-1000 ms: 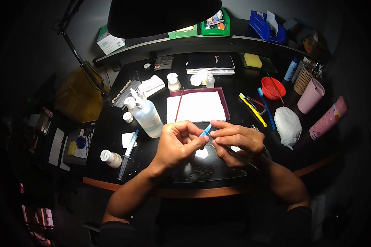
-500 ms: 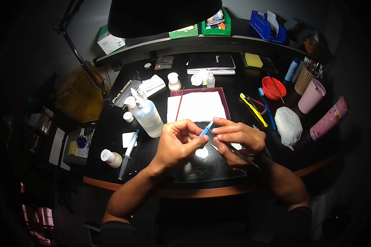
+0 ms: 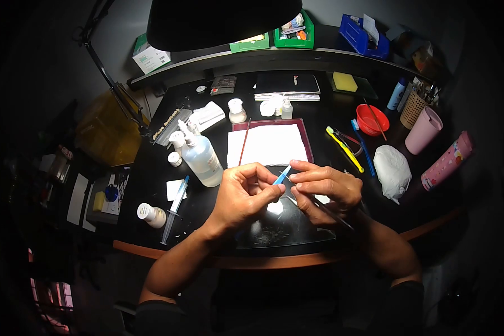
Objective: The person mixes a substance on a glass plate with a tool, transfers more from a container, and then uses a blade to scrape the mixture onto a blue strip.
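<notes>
My left hand [image 3: 243, 193] is closed, with thumb and fingertips pinching a slim blue tapered piece [image 3: 280, 176] above the near part of the table. The piece slants up to the right, its pale tip right at the fingertips of my right hand [image 3: 327, 193]. A slender metal tool [image 3: 340, 219] lies under the curled fingers of that hand, its thin bright end showing by the thumb. What fine part sits between the two hands I cannot tell. Under them is a glossy glass slab [image 3: 274, 238] with small scraps on it, and beyond lies a white paper towel [image 3: 271, 144].
Left of my hands stand a clear pump bottle [image 3: 203, 162], a syringe [image 3: 175, 210] and a small jar [image 3: 151, 214]. To the right are yellow [image 3: 346, 150] and blue toothbrushes [image 3: 364, 148], a red bowl [image 3: 371, 122] and a white bag [image 3: 391, 172]. A lamp shade [image 3: 224, 22] hangs overhead.
Both hands stay nearly in place. The metal tool under my right hand has shifted its angle a little, and the blue piece has turned slightly.
</notes>
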Action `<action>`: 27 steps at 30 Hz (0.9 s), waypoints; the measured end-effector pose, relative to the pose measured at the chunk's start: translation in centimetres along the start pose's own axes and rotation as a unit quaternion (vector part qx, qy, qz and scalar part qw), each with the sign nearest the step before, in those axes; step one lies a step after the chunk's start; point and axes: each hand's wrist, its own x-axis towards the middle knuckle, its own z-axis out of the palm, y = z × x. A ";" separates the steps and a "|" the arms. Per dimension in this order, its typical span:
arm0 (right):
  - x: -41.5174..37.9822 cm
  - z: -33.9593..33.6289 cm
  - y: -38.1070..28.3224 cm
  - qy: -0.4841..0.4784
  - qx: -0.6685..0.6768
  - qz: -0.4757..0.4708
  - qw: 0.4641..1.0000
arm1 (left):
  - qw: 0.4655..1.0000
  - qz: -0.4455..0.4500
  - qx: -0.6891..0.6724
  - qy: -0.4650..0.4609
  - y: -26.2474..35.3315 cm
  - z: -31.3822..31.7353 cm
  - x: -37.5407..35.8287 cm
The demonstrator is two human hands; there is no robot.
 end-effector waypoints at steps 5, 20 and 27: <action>0.0 -0.2 0.8 0.017 -0.010 0.025 0.999 | 1.000 -0.001 0.002 0.004 -0.2 -0.2 0.0; 0.1 -0.2 0.8 0.033 -0.022 0.010 0.999 | 1.000 0.001 0.017 0.013 -0.6 -0.1 0.3; -0.2 -0.3 0.7 0.032 0.074 0.068 0.994 | 0.999 -0.010 0.027 0.018 -0.4 0.0 0.3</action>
